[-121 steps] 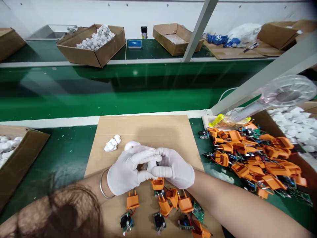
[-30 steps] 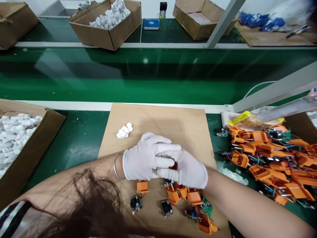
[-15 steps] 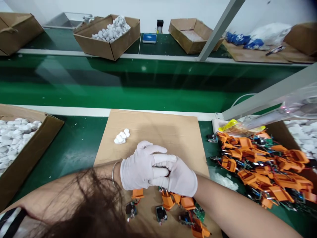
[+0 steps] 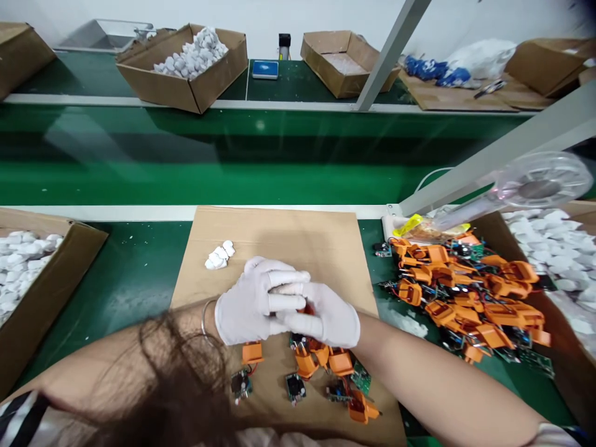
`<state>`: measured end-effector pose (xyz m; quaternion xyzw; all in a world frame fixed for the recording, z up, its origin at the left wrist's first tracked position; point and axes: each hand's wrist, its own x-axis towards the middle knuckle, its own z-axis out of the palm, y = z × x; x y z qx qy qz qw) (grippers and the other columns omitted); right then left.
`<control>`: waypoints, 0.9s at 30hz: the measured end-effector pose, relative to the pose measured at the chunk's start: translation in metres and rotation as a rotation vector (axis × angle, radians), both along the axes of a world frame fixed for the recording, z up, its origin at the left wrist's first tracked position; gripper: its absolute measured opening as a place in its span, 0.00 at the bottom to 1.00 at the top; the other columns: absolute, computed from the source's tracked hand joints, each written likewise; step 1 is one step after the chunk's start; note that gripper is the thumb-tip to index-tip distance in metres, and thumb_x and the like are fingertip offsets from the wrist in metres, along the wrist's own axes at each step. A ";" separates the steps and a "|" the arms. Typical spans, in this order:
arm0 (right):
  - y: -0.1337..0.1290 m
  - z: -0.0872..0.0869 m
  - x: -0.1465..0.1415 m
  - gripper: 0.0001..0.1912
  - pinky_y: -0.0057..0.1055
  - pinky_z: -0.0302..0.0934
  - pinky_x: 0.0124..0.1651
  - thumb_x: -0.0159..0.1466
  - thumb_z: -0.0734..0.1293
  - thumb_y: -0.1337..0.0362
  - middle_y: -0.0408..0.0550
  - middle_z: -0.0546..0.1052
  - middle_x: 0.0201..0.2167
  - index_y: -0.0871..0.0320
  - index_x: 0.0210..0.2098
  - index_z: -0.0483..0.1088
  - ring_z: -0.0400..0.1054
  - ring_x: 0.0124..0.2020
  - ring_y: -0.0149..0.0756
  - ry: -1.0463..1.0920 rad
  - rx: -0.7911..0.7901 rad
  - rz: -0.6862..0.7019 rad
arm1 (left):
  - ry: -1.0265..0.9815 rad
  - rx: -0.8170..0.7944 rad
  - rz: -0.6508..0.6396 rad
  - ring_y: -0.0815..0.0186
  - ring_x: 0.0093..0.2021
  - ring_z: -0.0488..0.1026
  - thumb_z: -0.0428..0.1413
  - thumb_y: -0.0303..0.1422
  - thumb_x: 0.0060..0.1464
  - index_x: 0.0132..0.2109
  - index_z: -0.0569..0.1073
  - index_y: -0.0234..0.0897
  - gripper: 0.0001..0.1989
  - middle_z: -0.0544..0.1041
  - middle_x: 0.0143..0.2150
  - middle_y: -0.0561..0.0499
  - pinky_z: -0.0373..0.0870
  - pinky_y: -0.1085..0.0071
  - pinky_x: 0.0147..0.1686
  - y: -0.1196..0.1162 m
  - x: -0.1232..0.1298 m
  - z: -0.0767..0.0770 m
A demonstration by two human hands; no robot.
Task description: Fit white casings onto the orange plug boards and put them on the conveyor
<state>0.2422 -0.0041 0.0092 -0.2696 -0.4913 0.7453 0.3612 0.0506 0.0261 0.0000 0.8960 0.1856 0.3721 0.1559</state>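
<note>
My left hand (image 4: 258, 302) and my right hand (image 4: 328, 315), both in white gloves, are pressed together above a cardboard sheet (image 4: 279, 230). The fingers of both are closed and overlap. A sliver of orange-red shows in the gap between them, but what they hold is mostly hidden. Just below the hands lie several orange plastic pieces (image 4: 341, 362) with wires and small circuit boards (image 4: 295, 388). A single orange piece (image 4: 252, 352) is under my left hand. Farther up the sheet rests a small group of white pieces (image 4: 218, 256).
At right a heap of orange parts (image 4: 484, 298) lies beside a box of white pieces (image 4: 549, 242), below a clear fan (image 4: 535, 186). Another box of white pieces (image 4: 60, 261) stands at left. Cardboard boxes (image 4: 200, 81) and a blue device (image 4: 265, 69) sit on the shelf behind.
The whole view has shifted, so things sit farther left and more of the right-hand box shows. Both hands stay clasped together, with a slight shift of the fingers.
</note>
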 end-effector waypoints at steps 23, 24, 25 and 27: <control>0.005 -0.029 -0.002 0.16 0.28 0.74 0.39 0.48 0.86 0.61 0.42 0.87 0.32 0.54 0.33 0.82 0.79 0.31 0.29 0.202 -0.379 -0.335 | -0.097 -0.085 0.136 0.60 0.48 0.84 0.64 0.28 0.62 0.74 0.58 0.59 0.40 0.84 0.32 0.60 0.81 0.58 0.52 0.001 -0.008 0.006; 0.005 -0.029 -0.002 0.16 0.29 0.74 0.39 0.48 0.86 0.60 0.42 0.87 0.32 0.54 0.33 0.82 0.79 0.31 0.29 0.208 -0.395 -0.336 | -0.108 -0.097 0.144 0.61 0.47 0.84 0.64 0.29 0.62 0.73 0.59 0.59 0.39 0.84 0.33 0.60 0.81 0.58 0.52 0.002 -0.008 0.005; 0.005 -0.028 -0.002 0.17 0.29 0.74 0.39 0.48 0.86 0.60 0.42 0.87 0.32 0.54 0.33 0.82 0.79 0.31 0.29 0.212 -0.403 -0.331 | -0.111 -0.109 0.150 0.61 0.47 0.84 0.65 0.30 0.62 0.72 0.61 0.58 0.37 0.85 0.35 0.59 0.81 0.58 0.52 0.002 -0.009 0.003; 0.005 -0.028 -0.002 0.17 0.28 0.73 0.38 0.46 0.87 0.62 0.40 0.86 0.30 0.54 0.32 0.81 0.79 0.31 0.28 0.212 -0.387 -0.326 | -0.100 -0.123 0.147 0.60 0.48 0.84 0.65 0.33 0.63 0.69 0.65 0.55 0.32 0.86 0.42 0.54 0.82 0.57 0.50 0.002 -0.011 0.001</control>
